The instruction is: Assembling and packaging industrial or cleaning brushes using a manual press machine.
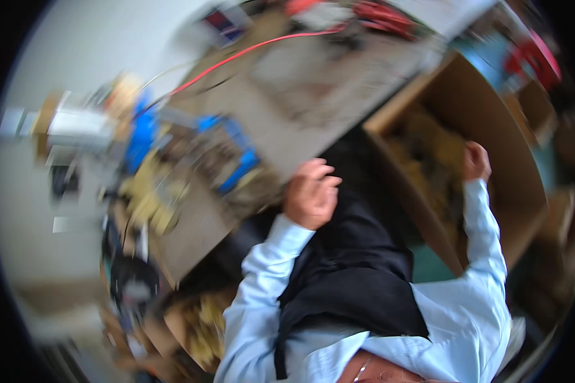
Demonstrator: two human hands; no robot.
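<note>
Reaching into the cardboard box [492,127], our right hand [476,161] met yellowish contents [431,153], grip indiscernible; left hand [311,193], loosely curled and empty, hovered beside the cluttered surface [313,89]. Nothing lifted out yet.

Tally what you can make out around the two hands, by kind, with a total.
Hands: 2, the left hand at the workbench edge, the right hand inside the cardboard box
Cardboard boxes: 1
Workbenches: 1
Red cables: 1
Total: 5
The picture is blurred; smaller parts cannot be counted.
</note>
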